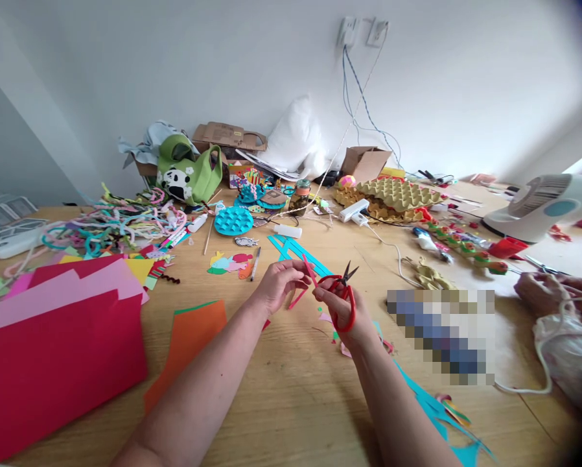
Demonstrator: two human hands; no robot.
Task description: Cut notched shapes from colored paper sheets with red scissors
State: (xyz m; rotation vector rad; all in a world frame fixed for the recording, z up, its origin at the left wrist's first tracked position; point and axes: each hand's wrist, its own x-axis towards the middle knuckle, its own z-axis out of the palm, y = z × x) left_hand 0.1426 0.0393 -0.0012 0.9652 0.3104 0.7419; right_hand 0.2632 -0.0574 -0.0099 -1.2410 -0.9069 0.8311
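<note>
My left hand [287,285] pinches a narrow pink paper strip [309,270] above the middle of the table. Around my right hand [342,308] loop the red handles of a pair of scissors [345,275], whose dark blades point up and away with the tips apart. The right fingertips also touch or nearly touch the strip; which one I cannot tell. Blue paper strips [298,251] lie just beyond both hands. Small paper scraps [326,317] are scattered beneath the right hand. An orange paper sheet [198,337] rests left of my left forearm.
Red and pink sheets [77,350] fill the near left, with tangled pipe cleaners [126,220] behind. Cut paper fish shapes [230,264] and a pen [255,264] lie ahead. Egg trays [398,194] and a white fan [538,204] stand right. A co-worker's hands [553,295] hold cord.
</note>
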